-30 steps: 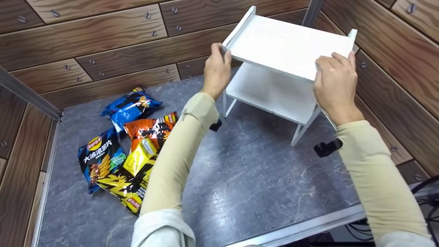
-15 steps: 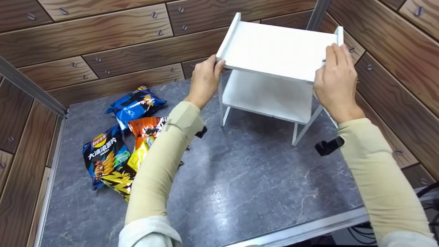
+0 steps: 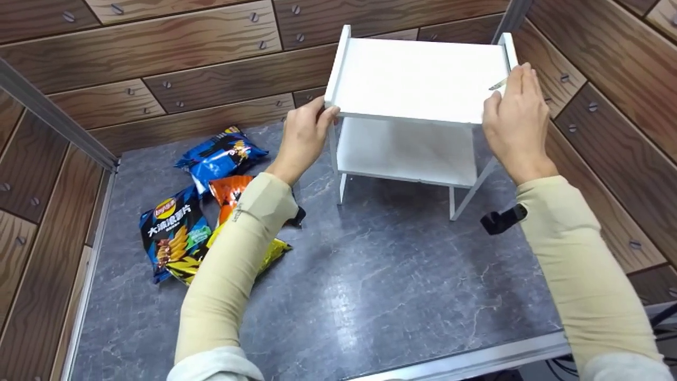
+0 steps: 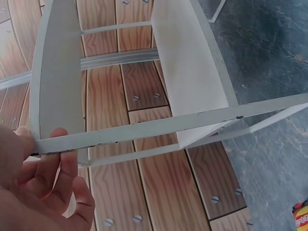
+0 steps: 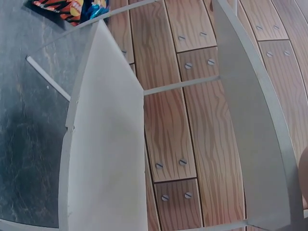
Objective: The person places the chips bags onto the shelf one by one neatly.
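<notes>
A white two-tier shelf (image 3: 418, 79) with thin legs stands on the grey marbled tabletop. My left hand (image 3: 304, 135) grips the front left corner of its upper board. In the left wrist view, the fingers (image 4: 57, 163) curl beneath that corner with the thumb on the other side. At the opposite front corner, my right hand (image 3: 518, 124) holds the right side rail, fingers along the outside and thumb at the front edge. Only a sliver of that hand shows in the right wrist view, where both boards of the shelf (image 5: 110, 134) appear from the side.
Chip bags lie left of the shelf: a blue one (image 3: 219, 159), a dark blue one (image 3: 174, 227), an orange one (image 3: 230, 190) and a yellow-black one (image 3: 272, 254). My left sleeve partly covers them. Wood-patterned walls (image 3: 211, 74) enclose the back and sides.
The shelf has turned counterclockwise as seen from above, its left front corner coming nearer. My left hand moved with that corner, toward me and left; the right hand stayed near its corner.
</notes>
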Action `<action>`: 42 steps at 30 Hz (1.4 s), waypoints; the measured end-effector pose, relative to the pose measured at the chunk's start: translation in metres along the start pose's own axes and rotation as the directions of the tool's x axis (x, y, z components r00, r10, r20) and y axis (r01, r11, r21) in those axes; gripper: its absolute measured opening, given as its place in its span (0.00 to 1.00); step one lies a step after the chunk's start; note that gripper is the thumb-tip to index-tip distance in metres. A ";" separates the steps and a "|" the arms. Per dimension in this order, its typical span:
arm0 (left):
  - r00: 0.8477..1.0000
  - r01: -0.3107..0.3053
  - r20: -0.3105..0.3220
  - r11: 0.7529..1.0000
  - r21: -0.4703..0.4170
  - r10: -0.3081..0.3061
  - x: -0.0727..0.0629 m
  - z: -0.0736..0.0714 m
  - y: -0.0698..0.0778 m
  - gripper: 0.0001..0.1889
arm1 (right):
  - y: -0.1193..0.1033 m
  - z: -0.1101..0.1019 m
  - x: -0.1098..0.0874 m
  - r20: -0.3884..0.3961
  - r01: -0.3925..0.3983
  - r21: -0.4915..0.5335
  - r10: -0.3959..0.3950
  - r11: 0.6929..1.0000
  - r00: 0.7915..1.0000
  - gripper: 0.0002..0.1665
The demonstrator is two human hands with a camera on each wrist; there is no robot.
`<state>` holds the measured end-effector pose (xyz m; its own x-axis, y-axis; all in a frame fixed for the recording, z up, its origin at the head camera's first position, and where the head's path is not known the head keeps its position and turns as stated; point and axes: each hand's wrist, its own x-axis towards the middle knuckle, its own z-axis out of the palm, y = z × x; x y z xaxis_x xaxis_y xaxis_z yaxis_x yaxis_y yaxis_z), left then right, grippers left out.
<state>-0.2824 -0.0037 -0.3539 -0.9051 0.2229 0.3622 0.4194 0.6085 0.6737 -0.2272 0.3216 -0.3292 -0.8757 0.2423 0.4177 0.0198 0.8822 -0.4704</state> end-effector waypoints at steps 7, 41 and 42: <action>0.999 0.014 -0.030 1.000 -0.021 -0.014 -0.013 -0.014 -0.011 0.19 | -0.012 0.009 0.008 0.013 0.031 -0.011 -0.031 0.999 0.999 0.37; 0.987 0.144 -0.045 0.980 -0.138 -0.151 -0.060 -0.059 -0.037 0.25 | -0.035 0.030 0.025 0.216 0.404 0.007 -0.396 0.915 0.893 0.47; 0.988 0.143 -0.045 0.980 -0.138 -0.150 -0.060 -0.058 -0.037 0.26 | -0.033 0.029 0.025 0.231 0.406 0.006 -0.396 0.914 0.888 0.48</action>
<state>-0.2401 -0.0840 -0.3631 -0.9537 0.0943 0.2857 0.2916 0.5231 0.8009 -0.2639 0.2865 -0.3258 -0.8973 -0.2278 0.3780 -0.3406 0.9020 -0.2651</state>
